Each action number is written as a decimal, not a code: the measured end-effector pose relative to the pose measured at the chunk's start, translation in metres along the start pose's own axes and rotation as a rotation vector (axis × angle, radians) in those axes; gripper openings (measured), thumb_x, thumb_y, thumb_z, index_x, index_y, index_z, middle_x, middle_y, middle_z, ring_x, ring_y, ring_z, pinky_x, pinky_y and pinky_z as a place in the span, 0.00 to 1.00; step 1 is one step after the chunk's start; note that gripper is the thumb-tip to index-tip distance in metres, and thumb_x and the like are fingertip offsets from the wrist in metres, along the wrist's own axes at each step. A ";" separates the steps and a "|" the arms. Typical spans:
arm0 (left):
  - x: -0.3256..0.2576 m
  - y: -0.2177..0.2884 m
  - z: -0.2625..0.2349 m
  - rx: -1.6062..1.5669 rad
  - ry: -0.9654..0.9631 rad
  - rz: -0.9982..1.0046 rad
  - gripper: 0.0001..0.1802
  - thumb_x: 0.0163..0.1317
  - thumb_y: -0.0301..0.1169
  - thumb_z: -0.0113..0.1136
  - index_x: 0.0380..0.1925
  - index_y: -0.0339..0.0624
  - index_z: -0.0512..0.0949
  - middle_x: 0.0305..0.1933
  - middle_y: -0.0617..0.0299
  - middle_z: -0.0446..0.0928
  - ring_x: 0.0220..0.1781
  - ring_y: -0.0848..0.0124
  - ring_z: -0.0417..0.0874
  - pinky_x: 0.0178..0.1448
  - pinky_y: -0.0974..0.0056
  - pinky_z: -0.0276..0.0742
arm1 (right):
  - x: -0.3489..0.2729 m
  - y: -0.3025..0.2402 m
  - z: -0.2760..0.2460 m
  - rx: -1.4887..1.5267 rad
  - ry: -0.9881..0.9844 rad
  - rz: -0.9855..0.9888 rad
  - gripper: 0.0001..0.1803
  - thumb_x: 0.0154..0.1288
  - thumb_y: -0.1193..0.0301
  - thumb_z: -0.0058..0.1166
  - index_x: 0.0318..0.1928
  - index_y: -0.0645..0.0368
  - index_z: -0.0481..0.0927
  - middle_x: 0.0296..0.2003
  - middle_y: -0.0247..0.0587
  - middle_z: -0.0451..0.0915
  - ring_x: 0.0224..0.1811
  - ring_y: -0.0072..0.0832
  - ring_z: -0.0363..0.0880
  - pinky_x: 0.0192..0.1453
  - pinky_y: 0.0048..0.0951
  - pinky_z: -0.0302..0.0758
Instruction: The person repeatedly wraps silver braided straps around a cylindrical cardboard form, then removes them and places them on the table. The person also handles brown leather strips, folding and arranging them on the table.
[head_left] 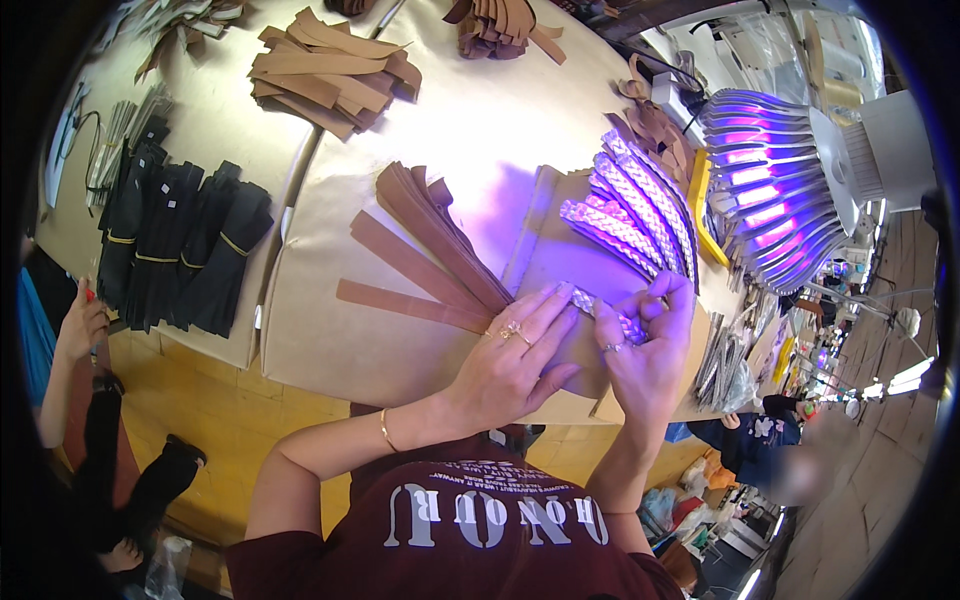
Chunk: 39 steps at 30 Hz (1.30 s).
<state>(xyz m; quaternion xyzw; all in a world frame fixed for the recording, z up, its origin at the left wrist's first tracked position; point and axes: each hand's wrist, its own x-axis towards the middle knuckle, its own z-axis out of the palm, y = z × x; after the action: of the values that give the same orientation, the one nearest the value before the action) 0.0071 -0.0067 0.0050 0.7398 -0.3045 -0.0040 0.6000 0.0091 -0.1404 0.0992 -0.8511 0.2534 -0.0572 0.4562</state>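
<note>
A short braided strip (583, 300), lit purple, lies on the work surface between my hands. My left hand (522, 352) rests with fingers stretched out, its fingertips on the near left end of this strip. With thumb and fingers closed, my right hand (648, 345) grips the strip's other end. Flat brown leather-like strips (440, 240) fan out just beyond my left hand, their near ends reaching its fingers. Beyond my right hand lies a pile of braided strips (640, 205), also under purple light.
A large finned lamp (775, 180) glows purple at the right, beside a yellow bar (708, 210). Brown strip piles (335, 75) lie at the back. Banded black strip bundles (180, 240) are at the left, near another person's hand (82, 325). Another person (760, 440) is at the right.
</note>
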 end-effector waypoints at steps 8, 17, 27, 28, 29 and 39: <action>0.003 -0.003 0.000 -0.096 0.025 0.026 0.31 0.58 0.33 0.68 0.59 0.29 0.69 0.63 0.39 0.70 0.66 0.46 0.72 0.69 0.50 0.68 | -0.002 -0.003 -0.007 -0.014 -0.010 0.008 0.20 0.58 0.78 0.64 0.44 0.60 0.66 0.23 0.34 0.75 0.24 0.15 0.69 0.27 0.20 0.65; 0.011 0.006 -0.005 0.052 -0.058 0.072 0.33 0.59 0.32 0.66 0.62 0.29 0.68 0.62 0.39 0.71 0.66 0.45 0.71 0.69 0.49 0.68 | -0.010 -0.009 -0.065 -0.534 -0.021 -0.078 0.15 0.55 0.63 0.70 0.33 0.62 0.83 0.22 0.39 0.80 0.25 0.25 0.78 0.33 0.26 0.72; 0.013 0.008 -0.007 0.158 -0.112 0.067 0.31 0.59 0.30 0.66 0.60 0.28 0.69 0.61 0.38 0.72 0.64 0.45 0.73 0.68 0.49 0.69 | -0.007 0.013 -0.067 -0.327 -0.019 -0.042 0.15 0.57 0.63 0.68 0.30 0.64 0.83 0.22 0.42 0.80 0.24 0.27 0.77 0.31 0.28 0.71; 0.013 0.009 -0.007 0.163 -0.117 0.064 0.31 0.59 0.30 0.66 0.60 0.28 0.69 0.61 0.38 0.72 0.64 0.45 0.73 0.68 0.49 0.69 | -0.006 0.017 -0.066 -0.310 -0.022 -0.021 0.15 0.57 0.63 0.68 0.30 0.64 0.83 0.22 0.42 0.80 0.24 0.27 0.76 0.30 0.28 0.70; 0.013 0.009 -0.007 0.169 -0.123 0.061 0.30 0.59 0.29 0.66 0.60 0.28 0.69 0.61 0.37 0.72 0.64 0.45 0.73 0.68 0.49 0.69 | -0.006 0.021 -0.066 -0.291 -0.023 -0.022 0.15 0.57 0.62 0.68 0.30 0.64 0.83 0.22 0.42 0.80 0.24 0.27 0.76 0.31 0.28 0.70; 0.016 0.013 -0.010 0.235 -0.175 0.034 0.28 0.60 0.29 0.63 0.59 0.27 0.71 0.60 0.37 0.73 0.64 0.45 0.74 0.66 0.52 0.70 | -0.008 0.056 -0.065 -0.136 0.008 0.105 0.21 0.55 0.57 0.71 0.27 0.64 0.81 0.17 0.36 0.75 0.20 0.21 0.71 0.26 0.27 0.68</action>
<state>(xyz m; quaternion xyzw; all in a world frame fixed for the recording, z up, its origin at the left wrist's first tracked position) 0.0181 -0.0066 0.0253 0.7964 -0.3667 -0.0226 0.4804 -0.0406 -0.2108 0.0929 -0.8653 0.3029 -0.0192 0.3989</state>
